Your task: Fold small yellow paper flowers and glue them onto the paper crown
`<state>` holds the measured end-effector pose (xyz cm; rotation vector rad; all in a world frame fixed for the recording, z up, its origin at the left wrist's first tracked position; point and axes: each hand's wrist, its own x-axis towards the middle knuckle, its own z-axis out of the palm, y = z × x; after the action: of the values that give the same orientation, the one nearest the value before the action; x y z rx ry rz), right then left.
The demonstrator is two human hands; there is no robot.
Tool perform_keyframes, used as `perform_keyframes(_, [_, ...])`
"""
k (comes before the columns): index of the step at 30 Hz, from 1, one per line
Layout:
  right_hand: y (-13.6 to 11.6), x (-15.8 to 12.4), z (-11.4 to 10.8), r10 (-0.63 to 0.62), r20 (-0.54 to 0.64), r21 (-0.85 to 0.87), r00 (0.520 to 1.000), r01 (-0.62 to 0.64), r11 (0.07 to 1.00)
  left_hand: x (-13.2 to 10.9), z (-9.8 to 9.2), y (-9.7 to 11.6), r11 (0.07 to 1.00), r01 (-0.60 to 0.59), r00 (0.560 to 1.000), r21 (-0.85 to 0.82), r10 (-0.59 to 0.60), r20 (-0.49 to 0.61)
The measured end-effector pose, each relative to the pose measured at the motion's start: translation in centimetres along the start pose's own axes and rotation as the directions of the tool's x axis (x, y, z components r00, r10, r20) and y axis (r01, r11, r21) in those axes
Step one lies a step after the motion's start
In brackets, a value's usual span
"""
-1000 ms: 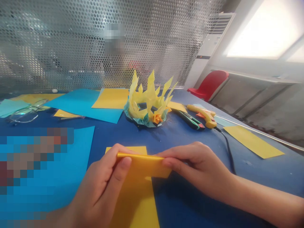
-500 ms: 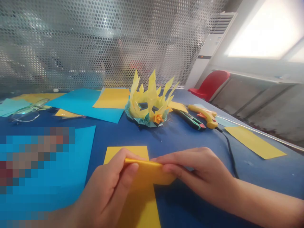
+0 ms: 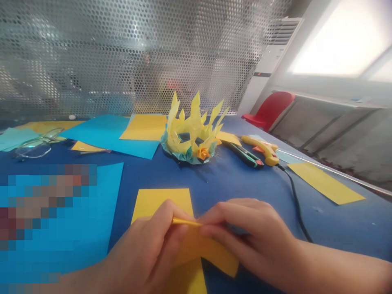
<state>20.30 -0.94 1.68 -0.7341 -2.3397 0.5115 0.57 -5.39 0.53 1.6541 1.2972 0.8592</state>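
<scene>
Between my two hands is a folded piece of yellow paper (image 3: 211,250), its creased upper edge facing me. My left hand (image 3: 153,245) pinches the left part of that edge, thumb on the near side. On the right, my right hand (image 3: 248,232) pinches the same edge between thumb and fingers, close to the left fingertips. Beneath them a yellow sheet (image 3: 165,200) lies on the blue table (image 3: 245,183), partly hidden by my hands. Beyond stands a paper crown (image 3: 196,134) with pale yellow spikes, a blue-green base and an orange paper flower (image 3: 203,152).
Right of the crown lie a green-and-black cutter (image 3: 246,155) and a yellow glue gun (image 3: 266,151) with a black cord (image 3: 295,200). Another yellow sheet (image 3: 326,183) is farther right. Blue sheets (image 3: 104,132) and glasses (image 3: 33,149) lie left. A perforated metal screen (image 3: 137,53) rises behind.
Both hands have come lower and the fingertips are closer together along the fold. The paper's right flap now hangs lower and bends toward me.
</scene>
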Motion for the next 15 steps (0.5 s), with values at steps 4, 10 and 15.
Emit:
perform_keyframes(4, [-0.18,0.06,0.04,0.0,0.009,0.031,1.0,0.0,1.0,0.11,-0.31,0.14,1.0,-0.002,0.999,-0.019,0.003,0.043])
perform_keyframes(10, [-0.24,0.27,0.21,0.009,0.056,0.09,0.998,-0.014,0.996,0.28,-0.37,0.27,0.997,-0.07,0.994,0.045,0.065,0.09])
perform_keyframes(15, [-0.71,0.09,0.35,-0.003,0.01,0.021,1.0,0.003,1.0,0.41,-0.38,0.2,0.98,-0.152,0.986,0.13,0.14,0.094])
